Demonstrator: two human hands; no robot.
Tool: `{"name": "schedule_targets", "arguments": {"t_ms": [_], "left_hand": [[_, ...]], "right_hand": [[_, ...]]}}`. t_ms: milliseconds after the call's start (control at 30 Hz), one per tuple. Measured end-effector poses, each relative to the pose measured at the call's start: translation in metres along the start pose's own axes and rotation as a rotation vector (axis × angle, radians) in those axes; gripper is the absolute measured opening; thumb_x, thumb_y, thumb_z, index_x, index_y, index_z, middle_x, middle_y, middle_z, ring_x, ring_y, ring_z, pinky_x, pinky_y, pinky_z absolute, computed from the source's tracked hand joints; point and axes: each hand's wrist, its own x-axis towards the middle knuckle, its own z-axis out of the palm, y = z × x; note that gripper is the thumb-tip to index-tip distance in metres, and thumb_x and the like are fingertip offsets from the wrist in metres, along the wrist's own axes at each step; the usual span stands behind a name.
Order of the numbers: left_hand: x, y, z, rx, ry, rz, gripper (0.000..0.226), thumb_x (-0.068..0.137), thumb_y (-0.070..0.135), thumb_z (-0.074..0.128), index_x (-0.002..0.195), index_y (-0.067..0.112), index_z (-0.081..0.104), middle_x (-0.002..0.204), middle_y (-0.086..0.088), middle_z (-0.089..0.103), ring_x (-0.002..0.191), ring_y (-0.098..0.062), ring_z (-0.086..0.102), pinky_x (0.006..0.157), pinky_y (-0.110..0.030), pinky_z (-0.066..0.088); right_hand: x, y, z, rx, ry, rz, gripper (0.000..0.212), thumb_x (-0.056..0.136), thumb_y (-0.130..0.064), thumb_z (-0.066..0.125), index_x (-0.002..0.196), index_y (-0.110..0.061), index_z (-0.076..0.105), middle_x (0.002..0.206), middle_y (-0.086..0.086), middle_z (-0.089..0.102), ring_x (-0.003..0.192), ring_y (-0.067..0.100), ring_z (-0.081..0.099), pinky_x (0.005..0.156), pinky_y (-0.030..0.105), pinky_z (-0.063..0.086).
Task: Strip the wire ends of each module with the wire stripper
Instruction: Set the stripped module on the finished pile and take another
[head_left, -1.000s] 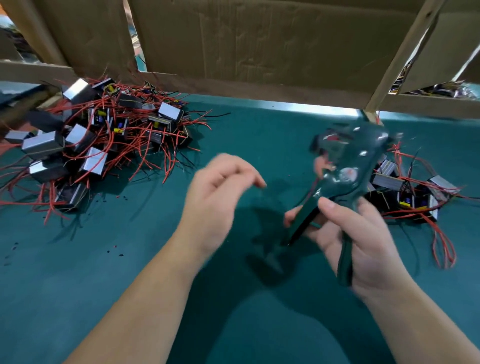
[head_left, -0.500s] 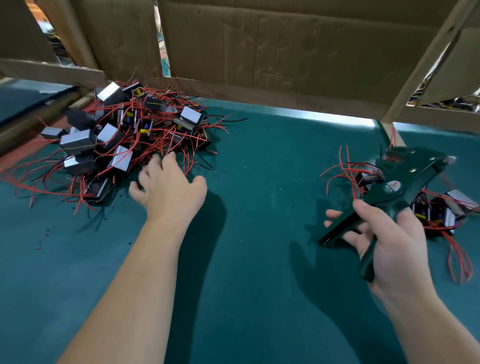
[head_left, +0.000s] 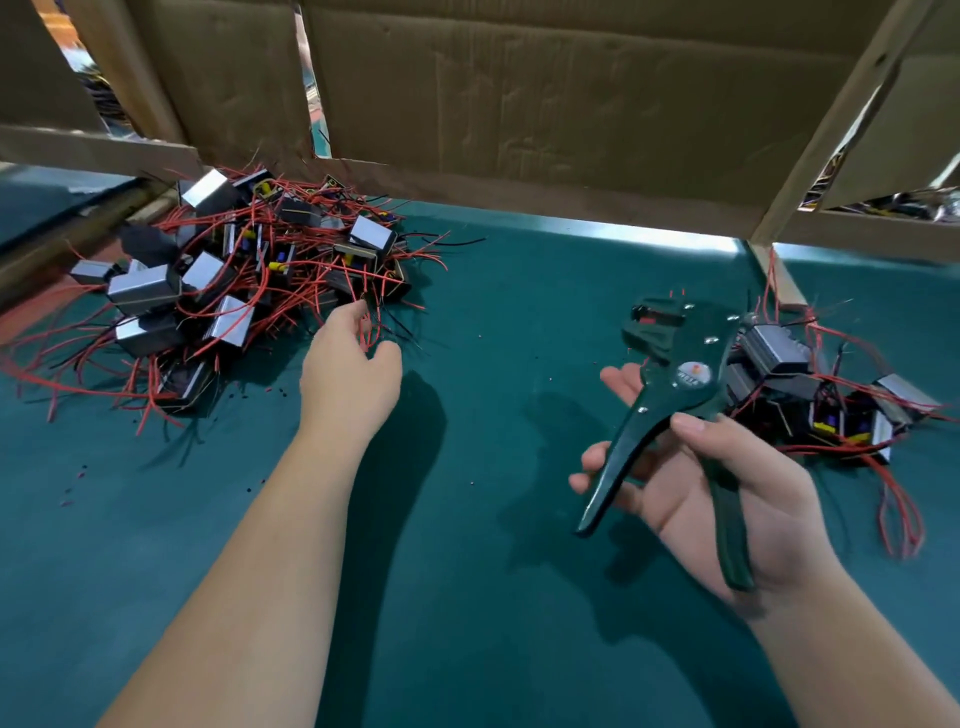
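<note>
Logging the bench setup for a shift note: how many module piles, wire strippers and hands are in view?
Module piles: 2, the left pile and the right pile
Wire stripper: 1, held in the right hand
Hands: 2, left hand and right hand
Total: 5

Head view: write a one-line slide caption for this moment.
Left hand reaches into the pile of red-wired metal-cased modules while the right hand holds the dark green wire stripper.

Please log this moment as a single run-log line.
left hand: at red wires of left module pile, grasp unclear | right hand: holds wire stripper, handles spread
</note>
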Motion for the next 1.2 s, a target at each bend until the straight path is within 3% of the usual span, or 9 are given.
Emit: {"name": "schedule_targets", "arguments": {"t_ms": [233, 367, 533, 667, 800, 933, 1033, 1100, 1200], "left_hand": [[-0.015, 0.018, 0.002, -0.299, 0.026, 0.21, 0.018, 0.086, 0.015, 0.062, 0.1, 0.023, 0.069, 0.09, 0.011, 0.069, 0.079, -0.006, 0.063, 0.086, -0.031, 0.054], [-0.045, 0.029, 0.008, -0.405, -0.414, 0.429, 0.04, 0.075, 0.043, 0.057, 0.079, 0.007, 0.075, 0.072, -0.011, 0.072, 0.063, -0.021, 0.065, 0.064, -0.03, 0.052], [-0.051, 0.041, 0.007, -0.766, -0.797, 0.142, 0.043, 0.078, 0.045, 0.049, 0.081, 0.014, 0.078, 0.058, -0.012, 0.065, 0.034, -0.017, 0.05, 0.038, -0.018, 0.039], [-0.035, 0.039, 0.004, -0.993, -0.393, 0.058, 0.035, 0.101, 0.03, 0.03, 0.114, 0.028, 0.062, 0.049, -0.005, 0.057, 0.028, -0.015, 0.039, 0.034, -0.015, 0.032], [-0.031, 0.037, 0.008, -0.773, -0.048, 0.053, 0.042, 0.095, 0.002, 0.032, 0.127, 0.03, 0.037, 0.076, 0.005, 0.06, 0.041, -0.015, 0.049, 0.04, -0.025, 0.041], [-0.042, 0.034, 0.007, -0.229, 0.31, 0.454, 0.062, 0.075, -0.008, 0.047, 0.131, 0.017, 0.04, 0.105, 0.0, 0.043, 0.082, -0.018, 0.047, 0.075, -0.03, 0.037], [-0.063, 0.044, 0.002, 0.069, 0.628, 0.859, 0.054, 0.071, -0.009, 0.048, 0.111, 0.025, 0.056, 0.103, 0.002, 0.05, 0.087, -0.028, 0.055, 0.08, -0.035, 0.027], [-0.079, 0.05, 0.004, -0.018, 0.682, 1.068, 0.043, 0.075, -0.005, 0.05, 0.105, 0.025, 0.057, 0.101, 0.004, 0.051, 0.086, -0.023, 0.056, 0.083, -0.034, 0.031], [-0.09, 0.052, 0.017, -0.255, 0.312, 1.197, 0.031, 0.08, -0.006, 0.048, 0.107, 0.01, 0.051, 0.109, -0.008, 0.051, 0.104, -0.016, 0.049, 0.089, -0.028, 0.042]], "right_hand": [[0.009, 0.003, 0.0, 0.088, 0.186, 0.029, 0.038, 0.068, -0.013, 0.056, 0.103, -0.01, 0.042, 0.087, 0.013, 0.049, 0.072, 0.036, 0.066, 0.063, 0.049, 0.056], [0.012, 0.001, -0.006, 0.086, 0.229, -0.014, 0.023, 0.07, -0.013, 0.054, 0.089, -0.011, 0.042, 0.087, 0.01, 0.047, 0.075, 0.034, 0.066, 0.065, 0.047, 0.057], [0.01, 0.001, -0.008, 0.082, 0.19, 0.011, 0.032, 0.073, -0.015, 0.053, 0.103, -0.006, 0.048, 0.093, 0.012, 0.056, 0.074, 0.033, 0.065, 0.066, 0.048, 0.056], [0.008, 0.001, -0.005, 0.11, 0.183, 0.045, 0.036, 0.072, -0.016, 0.051, 0.106, -0.003, 0.053, 0.11, 0.013, 0.058, 0.072, 0.034, 0.065, 0.065, 0.05, 0.057], [0.007, 0.004, 0.0, 0.119, 0.163, 0.089, 0.047, 0.069, -0.016, 0.052, 0.113, 0.0, 0.052, 0.121, 0.016, 0.056, 0.069, 0.034, 0.065, 0.062, 0.049, 0.057], [0.007, 0.007, 0.005, 0.118, 0.159, 0.11, 0.05, 0.069, -0.015, 0.05, 0.118, -0.002, 0.049, 0.131, 0.017, 0.053, 0.068, 0.035, 0.064, 0.061, 0.05, 0.057], [0.007, 0.009, 0.007, 0.118, 0.164, 0.119, 0.05, 0.067, -0.014, 0.05, 0.116, -0.004, 0.05, 0.126, 0.016, 0.054, 0.066, 0.034, 0.064, 0.061, 0.05, 0.057], [0.008, 0.009, 0.007, 0.12, 0.171, 0.122, 0.051, 0.065, -0.014, 0.052, 0.115, -0.005, 0.049, 0.124, 0.016, 0.054, 0.065, 0.035, 0.064, 0.059, 0.049, 0.056], [0.008, 0.008, 0.006, 0.129, 0.157, 0.14, 0.048, 0.061, -0.014, 0.056, 0.108, -0.003, 0.053, 0.119, 0.014, 0.055, 0.07, 0.035, 0.064, 0.062, 0.049, 0.056]]}}
